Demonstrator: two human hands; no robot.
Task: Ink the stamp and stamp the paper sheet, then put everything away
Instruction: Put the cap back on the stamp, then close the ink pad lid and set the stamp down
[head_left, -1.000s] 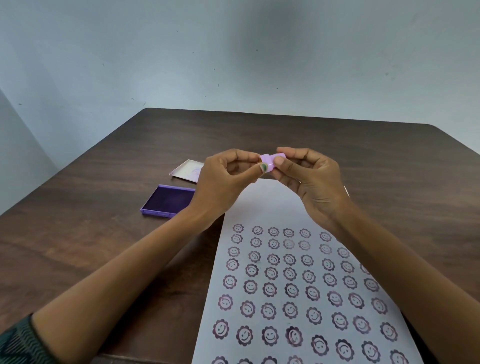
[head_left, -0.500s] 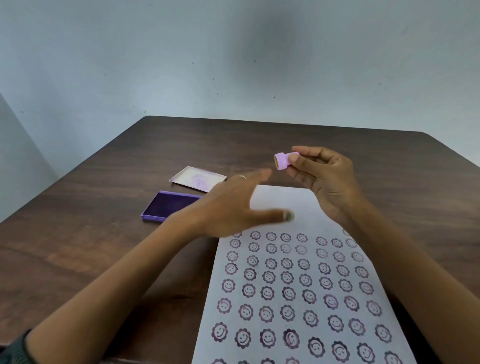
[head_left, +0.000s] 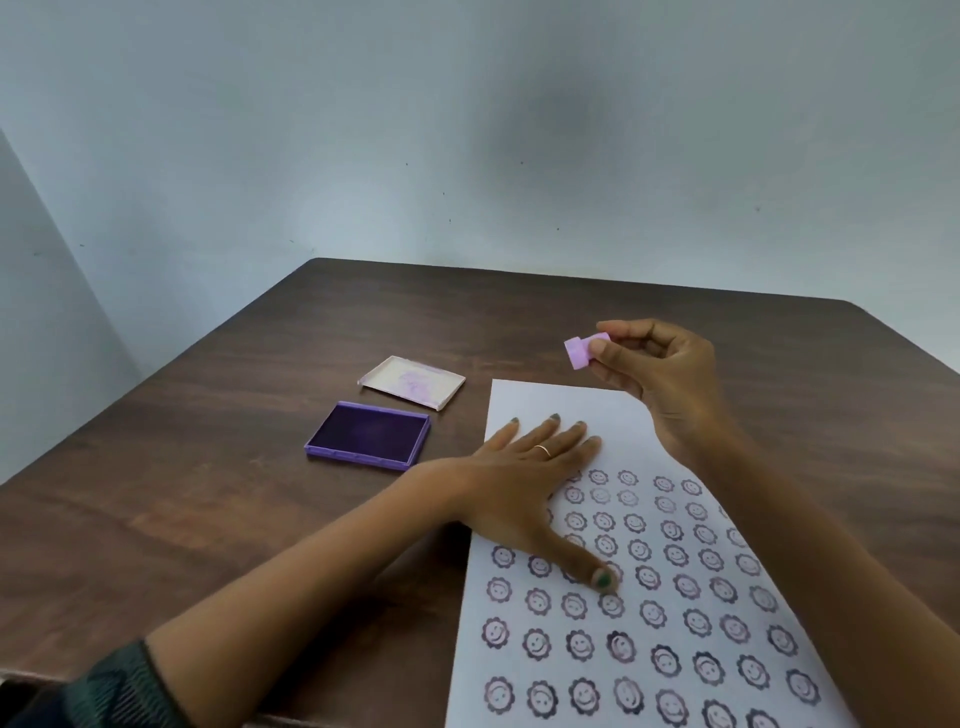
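On the table (head_left: 208, 493), left hand (head_left: 524, 493) now flat on paper (head_left: 675, 597); right hand (head_left: 660, 374) still pinches stamp (head_left: 577, 353).

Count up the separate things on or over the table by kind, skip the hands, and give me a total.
Stamp: 1, held in the right hand
Ink pad: 1, open
Ink pad lid: 1
Paper sheet: 1, under the left hand
Total: 4
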